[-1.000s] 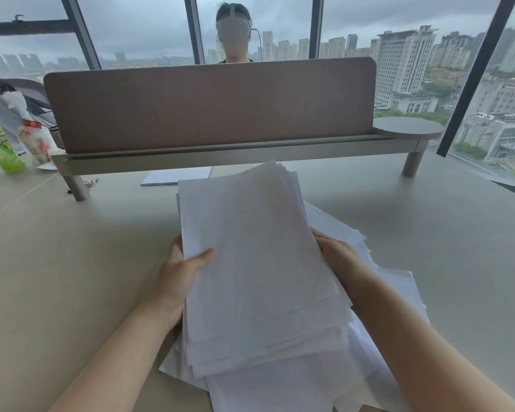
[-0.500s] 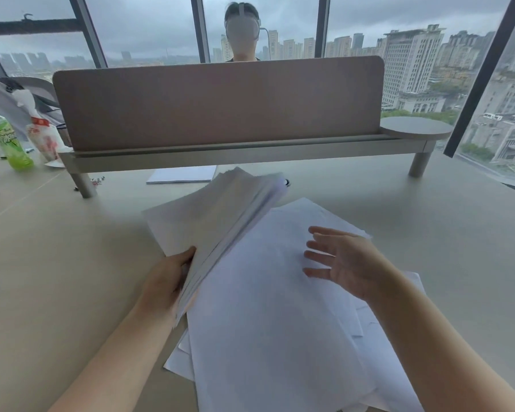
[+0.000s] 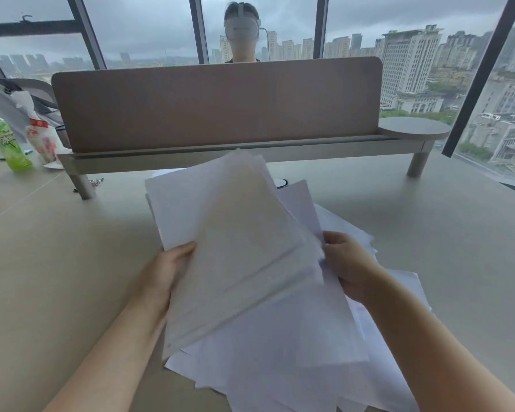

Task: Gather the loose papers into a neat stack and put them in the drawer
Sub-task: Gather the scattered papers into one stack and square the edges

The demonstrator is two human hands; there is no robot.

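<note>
The fingers of the left hand [image 3: 164, 272] are curled around the left edge of a thick bundle of papers [image 3: 238, 248], thumb lying on the top sheet, the rest hidden beneath. The right hand [image 3: 347, 263] meets the bundle's right edge with its fingers bent in close; it appears to pinch a few sheets there, though the blur makes the exact hold hard to read. The bundle is lifted and tilted, its far end raised toward the divider, its edges uneven and fanned.

Under and around both forearms, more loose sheets [image 3: 295, 367] lie spread flat on the desk [image 3: 57, 278], overlapping at odd angles and reaching out to the right past the right wrist.

Beyond the papers, a small round dark-rimmed thing [image 3: 281, 182] sits on the desk, partly hidden by the bundle. Further back stands a brown divider panel [image 3: 214, 105] on a low raised shelf [image 3: 414, 133] with legs. At the far left a green bottle [image 3: 5, 141] stands upright, liquid inside, beside a white plastic bag [image 3: 40, 138] with red print; what the bag holds cannot be made out. Behind the divider sits another person [image 3: 241, 34], with windows and city buildings past them.
</note>
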